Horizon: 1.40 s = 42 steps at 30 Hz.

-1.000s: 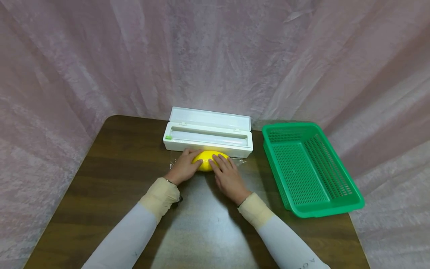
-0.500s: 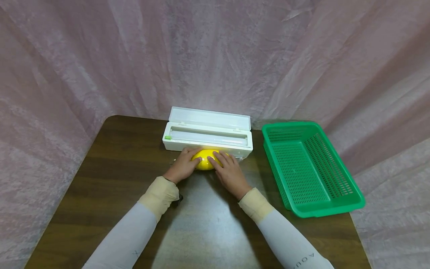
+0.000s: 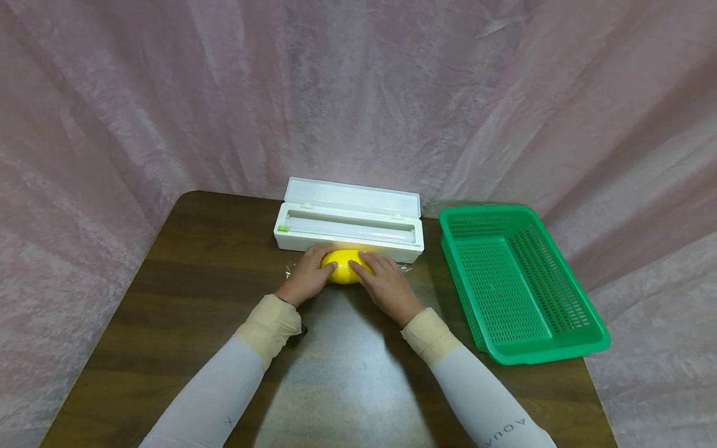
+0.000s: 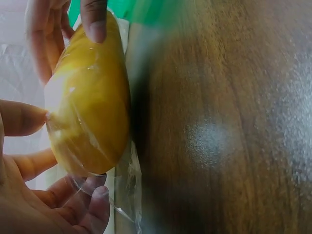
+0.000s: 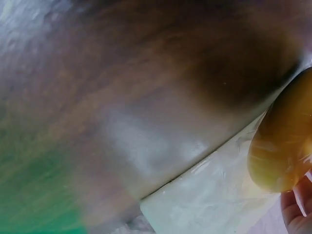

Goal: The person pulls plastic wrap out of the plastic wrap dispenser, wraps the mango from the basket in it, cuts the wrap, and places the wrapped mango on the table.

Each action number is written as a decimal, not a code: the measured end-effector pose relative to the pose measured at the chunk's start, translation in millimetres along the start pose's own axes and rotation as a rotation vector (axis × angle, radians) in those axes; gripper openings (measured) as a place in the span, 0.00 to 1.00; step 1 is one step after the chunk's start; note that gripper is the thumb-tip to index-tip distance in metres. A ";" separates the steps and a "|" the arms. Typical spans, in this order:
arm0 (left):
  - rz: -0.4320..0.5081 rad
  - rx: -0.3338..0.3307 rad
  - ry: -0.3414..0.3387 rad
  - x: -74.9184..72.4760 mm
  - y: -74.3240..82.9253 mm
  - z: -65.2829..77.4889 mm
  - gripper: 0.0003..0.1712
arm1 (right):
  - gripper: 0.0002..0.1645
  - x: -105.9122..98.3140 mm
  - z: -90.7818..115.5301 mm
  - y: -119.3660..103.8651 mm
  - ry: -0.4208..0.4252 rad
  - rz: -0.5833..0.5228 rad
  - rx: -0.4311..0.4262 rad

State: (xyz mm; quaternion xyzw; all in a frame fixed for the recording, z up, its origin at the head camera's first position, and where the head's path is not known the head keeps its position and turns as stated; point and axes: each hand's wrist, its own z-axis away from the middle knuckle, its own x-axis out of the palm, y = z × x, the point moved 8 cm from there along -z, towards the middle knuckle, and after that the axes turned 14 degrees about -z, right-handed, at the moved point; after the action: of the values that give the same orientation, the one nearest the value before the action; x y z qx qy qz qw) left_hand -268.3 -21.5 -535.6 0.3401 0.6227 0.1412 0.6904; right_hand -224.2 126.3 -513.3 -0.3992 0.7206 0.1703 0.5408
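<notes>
Left hand (image 3: 305, 275) and right hand (image 3: 388, 287) grip opposite ends of a glossy yellow oval object (image 3: 343, 266); wrapping in clear plastic film (image 4: 131, 192) seems underway, next needing loose ends tucked.

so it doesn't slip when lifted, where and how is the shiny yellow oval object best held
Probably by both rounded ends of the shiny yellow oval object, coming from left and right: it lies lengthwise along the open white oblong box, which crowds its far side. Loose clear plastic film shows at the ends, so press onto the body itself.
</notes>
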 end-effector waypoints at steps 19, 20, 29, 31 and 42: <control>0.046 -0.028 0.009 -8.0 0.4 -3.4 0.20 | 0.35 -5.0 -3.6 3.6 -0.009 -0.135 -0.005; 0.047 -0.028 0.015 -8.6 0.9 -3.8 0.19 | 0.36 -4.4 -3.5 3.4 -0.019 -0.137 0.002; 0.084 -0.058 0.109 -12.4 0.0 -4.2 0.14 | 0.40 -6.0 -6.0 1.0 -0.017 -0.102 0.011; 0.101 -0.077 0.125 -12.5 -2.1 -4.5 0.13 | 0.40 -7.7 -7.2 0.0 -0.005 -0.106 0.006; -0.063 0.025 0.400 -47.2 22.2 16.4 0.17 | 0.40 -17.3 -12.7 -1.7 -0.007 -0.171 0.021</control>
State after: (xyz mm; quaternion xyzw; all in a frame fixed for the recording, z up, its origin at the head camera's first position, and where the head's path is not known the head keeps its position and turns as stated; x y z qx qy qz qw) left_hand -256.3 -39.3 -485.4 0.2943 0.7594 0.1767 0.5527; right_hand -229.4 123.4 -492.6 -0.4529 0.6837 0.1173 0.5600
